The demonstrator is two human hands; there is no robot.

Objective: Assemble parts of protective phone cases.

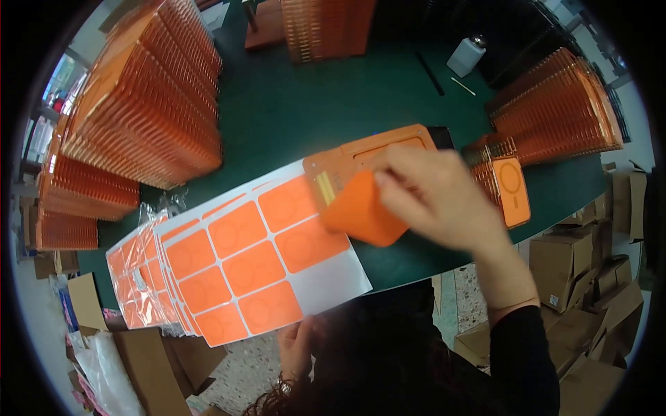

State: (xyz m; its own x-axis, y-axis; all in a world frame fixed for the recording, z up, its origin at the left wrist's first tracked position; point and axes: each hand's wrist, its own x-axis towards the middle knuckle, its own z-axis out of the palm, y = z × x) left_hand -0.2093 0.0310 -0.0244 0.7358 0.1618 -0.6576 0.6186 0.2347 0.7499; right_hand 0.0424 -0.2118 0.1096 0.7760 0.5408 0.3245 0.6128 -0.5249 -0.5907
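Note:
My right hand pinches an orange sticker, which is bent and blurred by motion. Behind it lies an orange tray-like fixture with a rectangular recess and a yellow strip. White-backed sheets of orange stickers lie in a stack to the left, faint rings showing on the stickers. A bare patch of backing shows at the top sheet's near right corner. My left hand is low at the near edge of the sheets, its curled fingers closed at that edge and partly hidden.
Tall stacks of orange panels line the left. More orange panels stand at right, beside one ringed panel. A white bottle and a cotton swab are at the back. Cardboard boxes fill the floor at right.

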